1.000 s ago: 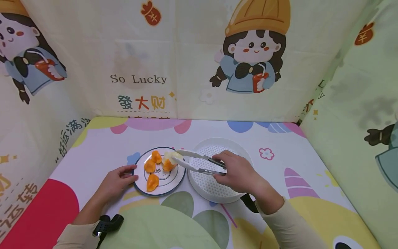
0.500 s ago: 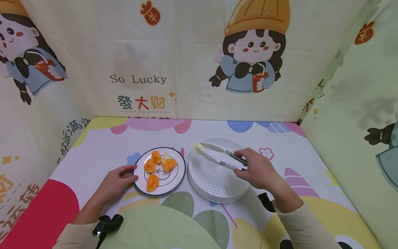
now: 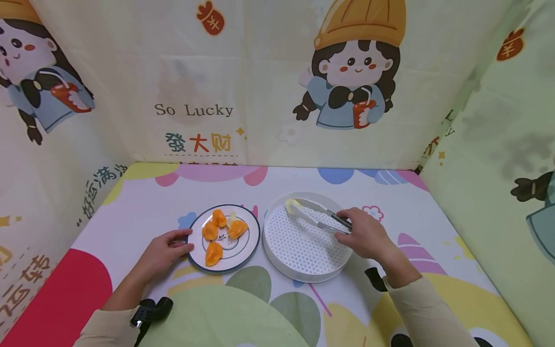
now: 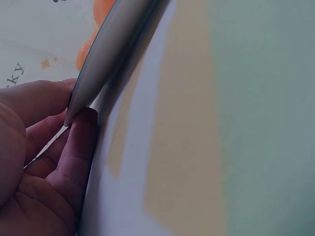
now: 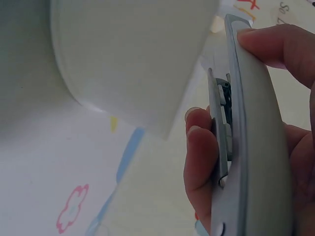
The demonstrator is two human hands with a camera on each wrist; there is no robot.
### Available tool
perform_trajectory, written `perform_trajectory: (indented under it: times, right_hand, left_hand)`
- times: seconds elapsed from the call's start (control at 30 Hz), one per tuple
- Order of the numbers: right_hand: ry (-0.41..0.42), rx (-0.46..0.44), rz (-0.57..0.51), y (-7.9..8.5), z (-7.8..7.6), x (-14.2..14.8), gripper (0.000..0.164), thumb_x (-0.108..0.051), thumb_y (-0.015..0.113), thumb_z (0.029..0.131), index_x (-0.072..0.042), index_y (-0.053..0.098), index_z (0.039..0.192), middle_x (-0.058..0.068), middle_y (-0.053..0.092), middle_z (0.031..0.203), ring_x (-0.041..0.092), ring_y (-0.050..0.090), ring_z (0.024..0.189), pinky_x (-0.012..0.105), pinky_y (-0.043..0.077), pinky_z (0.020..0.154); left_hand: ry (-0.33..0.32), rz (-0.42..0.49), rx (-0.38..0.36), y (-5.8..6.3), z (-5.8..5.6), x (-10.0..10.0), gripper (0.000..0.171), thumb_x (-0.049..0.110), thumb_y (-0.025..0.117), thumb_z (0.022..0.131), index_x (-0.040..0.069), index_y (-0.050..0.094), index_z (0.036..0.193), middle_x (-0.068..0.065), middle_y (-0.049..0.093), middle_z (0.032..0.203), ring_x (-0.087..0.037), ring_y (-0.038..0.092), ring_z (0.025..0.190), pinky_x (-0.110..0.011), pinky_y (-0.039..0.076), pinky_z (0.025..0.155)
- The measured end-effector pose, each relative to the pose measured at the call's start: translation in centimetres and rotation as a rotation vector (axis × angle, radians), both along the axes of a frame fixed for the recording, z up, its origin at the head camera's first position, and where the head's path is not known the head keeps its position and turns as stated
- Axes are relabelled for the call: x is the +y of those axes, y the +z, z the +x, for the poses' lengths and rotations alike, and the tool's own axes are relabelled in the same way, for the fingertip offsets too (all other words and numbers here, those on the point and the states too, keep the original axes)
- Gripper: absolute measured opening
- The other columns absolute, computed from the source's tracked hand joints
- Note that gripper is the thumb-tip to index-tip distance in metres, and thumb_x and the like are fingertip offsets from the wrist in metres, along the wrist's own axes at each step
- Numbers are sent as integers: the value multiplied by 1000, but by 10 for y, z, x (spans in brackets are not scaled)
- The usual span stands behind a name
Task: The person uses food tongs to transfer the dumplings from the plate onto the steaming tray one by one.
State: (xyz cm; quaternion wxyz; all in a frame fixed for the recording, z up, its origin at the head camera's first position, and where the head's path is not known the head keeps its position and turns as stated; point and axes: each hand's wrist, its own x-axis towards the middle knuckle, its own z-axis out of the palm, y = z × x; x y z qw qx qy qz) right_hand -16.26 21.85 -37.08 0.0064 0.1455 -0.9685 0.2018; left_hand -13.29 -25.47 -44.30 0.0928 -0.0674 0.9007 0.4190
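My left hand (image 3: 165, 255) pinches the near-left rim of a white plate (image 3: 243, 258) with a dark blue edge. In the left wrist view, thumb and fingers (image 4: 81, 142) sit on either side of that rim. Several orange pieces (image 3: 213, 253) lie on the plate, with a small pale piece (image 3: 232, 217) among them. My right hand (image 3: 366, 236) grips metal tongs (image 3: 318, 217), their tips over the far left part of a round white tray (image 3: 303, 250). Between the tips is a pale yellow piece (image 3: 292, 206). In the right wrist view, the fingers wrap the tong handles (image 5: 261, 147).
The tray stands right beside the plate and has a raised rim and a patterned or perforated floor. A colourful printed cloth (image 3: 208, 313) covers the table. Printed curtains (image 3: 269, 86) close off the back and both sides.
My right hand has carried the pale piece in the tongs from the plate rightward over the tray, the last stretch being small. The left hand stays on the plate rim.
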Motion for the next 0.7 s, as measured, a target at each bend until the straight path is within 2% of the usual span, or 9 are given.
perform_trajectory:
  times: [0.23,0.53,0.7]
  right_hand:
    - [-18,-8,21,-7,-6,1,47,-22,71,84,2,64,124,19,63,119,33,59,101,54,52,84]
    - [-36,-22,41,-5,-6,1,50,-23,70,85,3,62,126,21,61,123,36,59,105,55,52,83]
    - [-43,3,48,0,-2,-1,50,-24,69,84,2,62,126,21,60,125,36,59,104,55,52,81]
  left_hand:
    - [6,-2,-7,-1,-2,1,64,37,71,93,0,51,142,-26,58,130,-38,56,113,-54,46,101]
    - [1,6,-2,-1,-2,0,64,37,71,94,0,51,142,-25,60,127,-36,58,110,-54,46,100]
    - [14,3,-12,0,-1,1,62,34,72,93,1,51,142,-24,61,125,-35,58,108,-54,47,100]
